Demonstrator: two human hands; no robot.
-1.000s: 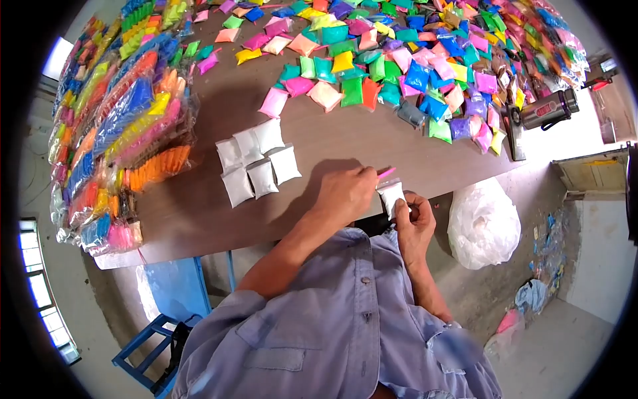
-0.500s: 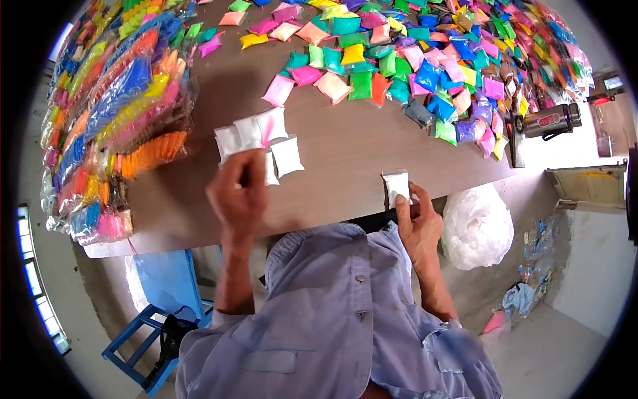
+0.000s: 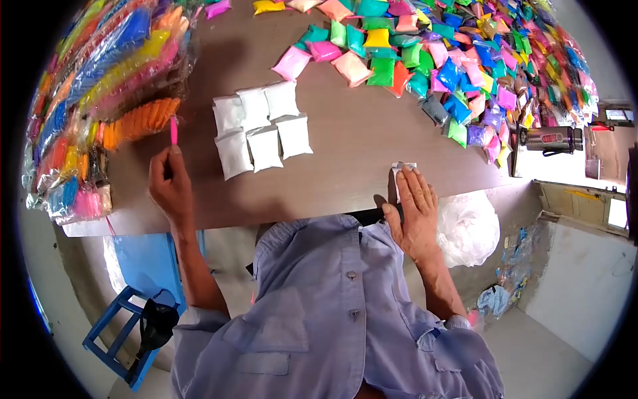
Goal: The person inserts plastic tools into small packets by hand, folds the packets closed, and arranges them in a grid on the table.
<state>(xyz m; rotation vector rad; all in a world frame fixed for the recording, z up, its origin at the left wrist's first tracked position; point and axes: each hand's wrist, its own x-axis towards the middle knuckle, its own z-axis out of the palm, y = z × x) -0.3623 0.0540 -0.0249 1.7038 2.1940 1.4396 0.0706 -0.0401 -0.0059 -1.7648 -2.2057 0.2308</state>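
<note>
My left hand (image 3: 171, 185) is closed on a small pink stick (image 3: 174, 130), which points up from the fingertips near the table's left part. My right hand (image 3: 415, 213) lies flat with fingers stretched over a white packet (image 3: 397, 181) at the table's front edge; most of that packet is hidden under the fingers. Between the hands, six-odd is avoided: several white packets (image 3: 267, 147) lie in two rows on the brown table (image 3: 345, 143).
Bundles of colourful bagged packets (image 3: 106, 80) are piled at the left. Many loose coloured packets (image 3: 382, 71) cover the back right. A metal flask (image 3: 551, 139) lies at the right edge. Below are a white plastic bag (image 3: 470, 229) and a blue stool (image 3: 113, 329).
My left hand has moved from beside my right hand, past the white packets, to the left with the pink stick. My right hand has gone from pinching the packet to lying flat on it.
</note>
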